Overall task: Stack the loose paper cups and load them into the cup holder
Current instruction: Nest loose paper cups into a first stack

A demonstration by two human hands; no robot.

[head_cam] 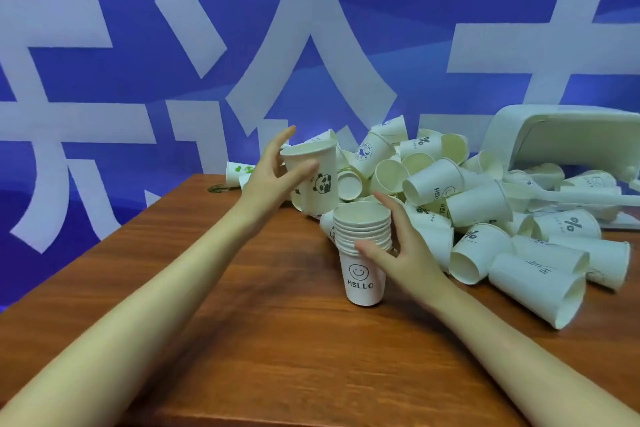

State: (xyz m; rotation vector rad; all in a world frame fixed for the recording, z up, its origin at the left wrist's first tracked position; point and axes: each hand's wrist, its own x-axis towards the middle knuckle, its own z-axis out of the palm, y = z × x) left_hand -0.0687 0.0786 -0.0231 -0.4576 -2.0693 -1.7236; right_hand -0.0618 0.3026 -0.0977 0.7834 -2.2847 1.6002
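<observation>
A stack of several nested white paper cups (363, 253) stands upright on the wooden table (242, 322); its bottom cup shows a smiley and "HELLO". My right hand (398, 250) grips the stack from the right, thumb across its front. My left hand (273, 177) holds a single upright cup with a panda print (313, 180) just above the table, up and to the left of the stack. A large heap of loose paper cups (467, 211) lies behind and to the right. The white cup holder (561, 135) lies tipped on its side at the far right.
A blue banner with big white characters (173, 62) stands close behind the table. One cup with a green print (237, 172) lies at the table's back edge, left of my left hand. Bare wood shows in front and to the left.
</observation>
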